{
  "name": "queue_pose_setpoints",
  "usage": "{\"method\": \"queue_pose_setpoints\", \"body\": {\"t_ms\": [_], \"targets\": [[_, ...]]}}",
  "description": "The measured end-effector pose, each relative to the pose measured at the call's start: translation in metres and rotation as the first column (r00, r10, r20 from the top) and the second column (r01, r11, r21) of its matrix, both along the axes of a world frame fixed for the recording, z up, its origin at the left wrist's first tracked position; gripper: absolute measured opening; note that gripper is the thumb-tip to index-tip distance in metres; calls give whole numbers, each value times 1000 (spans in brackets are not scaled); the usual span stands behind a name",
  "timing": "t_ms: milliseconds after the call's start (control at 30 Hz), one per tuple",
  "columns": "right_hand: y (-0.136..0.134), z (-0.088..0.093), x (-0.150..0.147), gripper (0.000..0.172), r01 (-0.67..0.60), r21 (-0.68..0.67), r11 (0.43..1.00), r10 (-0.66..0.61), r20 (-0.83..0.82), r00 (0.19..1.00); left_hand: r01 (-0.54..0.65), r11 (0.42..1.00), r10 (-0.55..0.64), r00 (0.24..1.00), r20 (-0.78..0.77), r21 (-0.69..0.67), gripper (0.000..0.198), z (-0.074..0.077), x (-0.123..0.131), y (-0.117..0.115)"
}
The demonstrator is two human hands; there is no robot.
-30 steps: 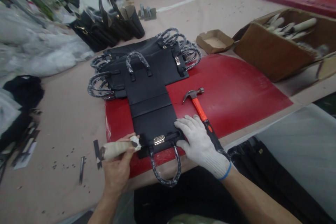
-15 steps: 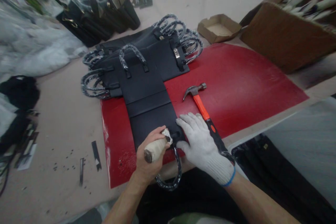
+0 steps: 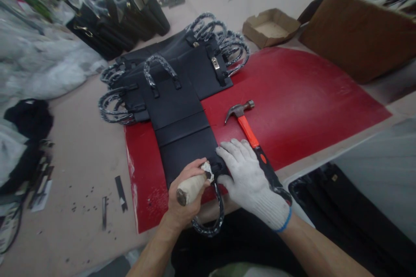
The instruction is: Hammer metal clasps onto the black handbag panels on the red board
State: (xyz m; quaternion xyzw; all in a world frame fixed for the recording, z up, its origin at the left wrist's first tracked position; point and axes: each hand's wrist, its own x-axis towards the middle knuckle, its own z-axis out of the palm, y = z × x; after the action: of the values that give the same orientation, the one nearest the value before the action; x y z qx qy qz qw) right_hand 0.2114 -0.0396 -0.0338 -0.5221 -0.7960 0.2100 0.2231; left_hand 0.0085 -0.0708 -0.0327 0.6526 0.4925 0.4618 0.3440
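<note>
My bare left hand (image 3: 186, 207) is closed around a tool with a thick, cream-coloured wrapped handle (image 3: 191, 188); its working end is hidden behind my fingers. It sits over the near end of a black leather bag panel (image 3: 182, 140). A plastic-wrapped loop handle (image 3: 211, 228) hangs from that end over the table edge. My right hand (image 3: 244, 177), in a white knit glove, lies open, fingers stretched out, at the panel's right edge. Just to its right rests a claw hammer (image 3: 248, 132) with an orange and black grip.
Several black bag pieces (image 3: 208, 69) with wrapped handles lie stacked beyond the panel, partly on a red board (image 3: 302, 104). A small cardboard tray (image 3: 271, 28) and a larger box (image 3: 357, 37) stand at right. A metal rod (image 3: 104, 213) and black strip (image 3: 121, 193) lie left.
The view has shifted slightly. Both hands keep nearly the same place on the panel; the cream-handled tool tilts very slightly to the left.
</note>
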Motion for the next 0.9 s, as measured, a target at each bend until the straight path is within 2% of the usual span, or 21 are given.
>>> {"method": "queue_pose_setpoints", "body": {"t_ms": [200, 600, 900], "targets": [[1, -2, 0, 73, -2, 13, 1000, 2, -10, 1000, 49, 999, -48, 999, -19, 22, 26, 1, 0, 0], [-1, -2, 1, 72, -13, 8, 1000, 13, 2, 1000, 57, 997, -53, 995, -83, 53, 24, -2, 2, 2], [-2, -2, 0, 71, 39, 38, 998, -39, -2, 999, -39, 989, 64, 983, -174, 141, 24, -3, 8, -11]]}}
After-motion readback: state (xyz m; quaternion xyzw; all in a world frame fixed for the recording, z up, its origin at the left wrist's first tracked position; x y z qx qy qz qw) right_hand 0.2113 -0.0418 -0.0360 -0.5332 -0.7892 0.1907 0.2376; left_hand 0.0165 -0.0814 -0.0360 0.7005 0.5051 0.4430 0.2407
